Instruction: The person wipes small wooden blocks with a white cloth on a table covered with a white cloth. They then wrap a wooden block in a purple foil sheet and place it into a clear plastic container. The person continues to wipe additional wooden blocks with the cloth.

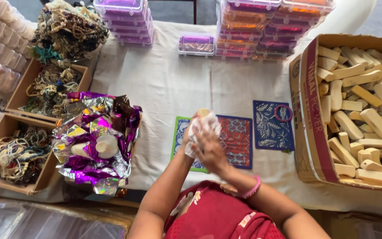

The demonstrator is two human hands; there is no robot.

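Both my hands meet over the middle of the table. My right hand (211,152) presses a crumpled white cloth (203,127) around a pale wooden block (203,112), whose top end pokes out. My left hand (187,135) is mostly hidden behind the cloth and grips the block from the left. A pink bangle (254,188) circles my right wrist. Beneath the hands lie patterned stencil mats: a green-edged one (180,132), a red and blue one (237,139) and a dark blue leaf one (270,126).
A cardboard box (308,110) full of pale wooden blocks stands at the right. A pile of purple foil (96,141) with white bottles sits left. Further left, cardboard trays (9,126) hold bead jewellery. Stacked purple and orange plastic cases (261,31) line the far edge. A pink ring (283,113) rests on the leaf mat.
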